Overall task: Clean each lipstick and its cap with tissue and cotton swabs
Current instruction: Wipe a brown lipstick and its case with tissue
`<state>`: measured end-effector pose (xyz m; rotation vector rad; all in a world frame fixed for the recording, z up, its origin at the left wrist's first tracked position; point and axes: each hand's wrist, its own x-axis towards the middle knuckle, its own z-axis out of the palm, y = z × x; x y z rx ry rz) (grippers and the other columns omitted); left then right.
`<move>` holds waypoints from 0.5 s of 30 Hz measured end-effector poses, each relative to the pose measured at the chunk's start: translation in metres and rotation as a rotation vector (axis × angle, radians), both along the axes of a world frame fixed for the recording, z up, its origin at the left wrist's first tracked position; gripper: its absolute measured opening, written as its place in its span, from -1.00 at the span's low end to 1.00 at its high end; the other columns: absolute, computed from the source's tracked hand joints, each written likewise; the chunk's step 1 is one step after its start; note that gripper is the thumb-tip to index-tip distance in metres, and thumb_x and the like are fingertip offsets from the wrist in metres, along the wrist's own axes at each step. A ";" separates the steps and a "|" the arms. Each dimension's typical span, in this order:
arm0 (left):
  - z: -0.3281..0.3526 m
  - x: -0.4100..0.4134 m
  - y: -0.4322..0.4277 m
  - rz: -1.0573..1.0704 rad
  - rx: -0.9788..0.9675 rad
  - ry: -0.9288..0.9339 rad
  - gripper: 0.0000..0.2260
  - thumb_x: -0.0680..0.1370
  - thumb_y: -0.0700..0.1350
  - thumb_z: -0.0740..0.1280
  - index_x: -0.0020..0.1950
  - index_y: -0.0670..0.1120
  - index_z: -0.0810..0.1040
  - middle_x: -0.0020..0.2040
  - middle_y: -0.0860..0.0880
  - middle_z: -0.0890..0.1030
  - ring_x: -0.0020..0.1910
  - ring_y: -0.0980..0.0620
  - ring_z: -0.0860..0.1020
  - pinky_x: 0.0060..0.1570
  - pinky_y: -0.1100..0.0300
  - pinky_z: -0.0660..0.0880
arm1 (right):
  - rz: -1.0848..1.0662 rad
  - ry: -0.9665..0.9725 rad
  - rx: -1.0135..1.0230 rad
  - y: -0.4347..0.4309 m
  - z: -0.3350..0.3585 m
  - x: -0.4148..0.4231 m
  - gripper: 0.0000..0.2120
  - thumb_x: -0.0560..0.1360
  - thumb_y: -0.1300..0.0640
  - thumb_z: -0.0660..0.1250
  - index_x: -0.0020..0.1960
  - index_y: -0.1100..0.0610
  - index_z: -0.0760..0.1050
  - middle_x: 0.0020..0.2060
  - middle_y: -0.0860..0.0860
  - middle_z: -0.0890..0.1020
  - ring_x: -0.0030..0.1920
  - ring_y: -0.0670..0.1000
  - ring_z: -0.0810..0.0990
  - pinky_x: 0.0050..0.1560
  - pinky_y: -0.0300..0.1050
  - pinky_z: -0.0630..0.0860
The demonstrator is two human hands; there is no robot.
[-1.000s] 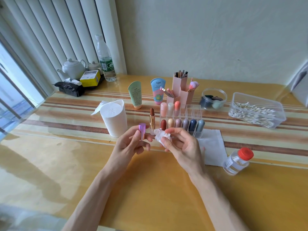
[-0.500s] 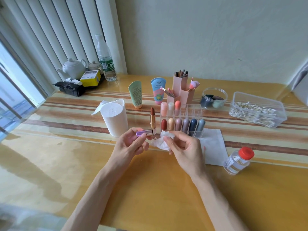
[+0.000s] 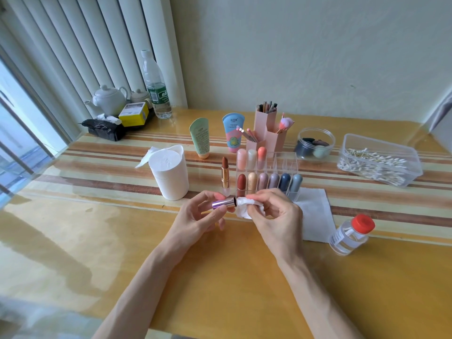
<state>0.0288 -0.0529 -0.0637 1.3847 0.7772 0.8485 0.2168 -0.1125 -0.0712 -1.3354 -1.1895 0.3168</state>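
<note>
My left hand (image 3: 195,220) holds a shiny purple lipstick cap (image 3: 223,203) sideways, its open end facing right. My right hand (image 3: 274,214) pinches a crumpled white tissue (image 3: 245,207) against that open end. An uncapped brown lipstick (image 3: 224,174) with a gold barrel stands upright on the table just behind my hands. Several capped lipsticks fill a clear organiser (image 3: 289,167) to its right. A clear box of cotton swabs (image 3: 378,163) sits at the far right.
A white tissue tub (image 3: 170,174) stands left of the lipstick. A flat tissue (image 3: 315,214) lies under my right wrist, with a red-capped clear bottle (image 3: 351,234) beside it. Two cream tubes, pink brush holders (image 3: 265,129) and a sponge jar (image 3: 315,145) line the back.
My left hand turned the purple cap from upright to lying sideways. My right hand brought the tissue up to the cap's open end.
</note>
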 end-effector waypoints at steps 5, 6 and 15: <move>-0.001 0.000 0.001 -0.014 0.010 -0.002 -0.78 0.60 -0.10 0.44 0.17 -0.19 0.57 0.00 -0.26 0.70 -0.26 -0.04 0.54 -0.24 0.29 0.46 | -0.046 -0.052 0.021 0.001 -0.005 -0.002 -0.80 0.39 0.38 0.60 -0.09 0.12 0.74 -0.13 -0.08 0.68 -0.11 -0.05 0.70 -0.13 -0.27 0.63; -0.001 0.000 0.000 -0.015 0.011 -0.006 -0.78 0.61 -0.12 0.43 0.18 -0.22 0.56 -0.03 -0.26 0.68 -0.26 -0.04 0.54 -0.26 0.31 0.46 | -0.029 -0.058 0.017 0.001 -0.006 -0.004 -0.81 0.39 0.37 0.60 -0.10 0.12 0.74 -0.14 -0.10 0.67 -0.13 -0.04 0.69 -0.15 -0.21 0.65; -0.001 -0.005 0.002 0.051 0.020 0.007 -0.76 0.63 -0.06 0.39 0.24 -0.15 0.64 -0.13 -0.02 0.69 -0.25 0.00 0.53 -0.14 0.18 0.50 | 0.309 0.023 -0.092 0.005 -0.012 -0.003 -0.84 0.59 0.06 0.49 0.15 0.02 0.75 0.07 -0.10 0.65 0.02 0.04 0.71 0.11 0.01 0.66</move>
